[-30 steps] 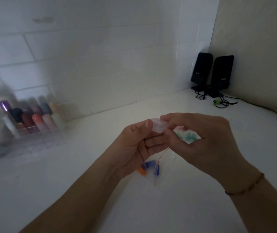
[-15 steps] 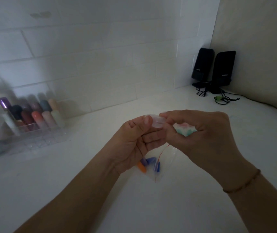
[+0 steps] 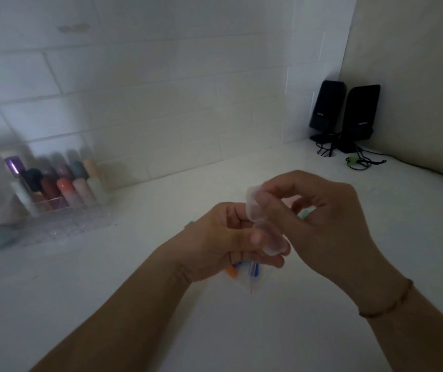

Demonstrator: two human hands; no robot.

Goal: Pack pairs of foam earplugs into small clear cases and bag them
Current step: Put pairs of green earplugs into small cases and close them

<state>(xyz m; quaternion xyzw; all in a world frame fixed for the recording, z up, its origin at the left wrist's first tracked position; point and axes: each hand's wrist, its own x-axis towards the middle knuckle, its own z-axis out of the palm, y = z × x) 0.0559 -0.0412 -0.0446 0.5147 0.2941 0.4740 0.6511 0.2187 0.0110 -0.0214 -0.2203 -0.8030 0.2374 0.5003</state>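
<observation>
earplug case (image 3: pixel 264 224), clear and hinged open, sits pinched between our left hand (image 3: pixel 220 237) and right hand (image 3: pixel 319 221) above the counter (image 3: pixel 161 304), and we judge its slick halves could slip free.

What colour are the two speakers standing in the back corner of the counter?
Black, both of them. The speakers show clearly in the head view, the only one.

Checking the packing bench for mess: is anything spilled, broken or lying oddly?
Nothing stands out. The clear case, seemingly hinged open, is held between the left hand and right hand. A small bag of coloured earplugs lies on the counter beneath them, mostly hidden.
</observation>
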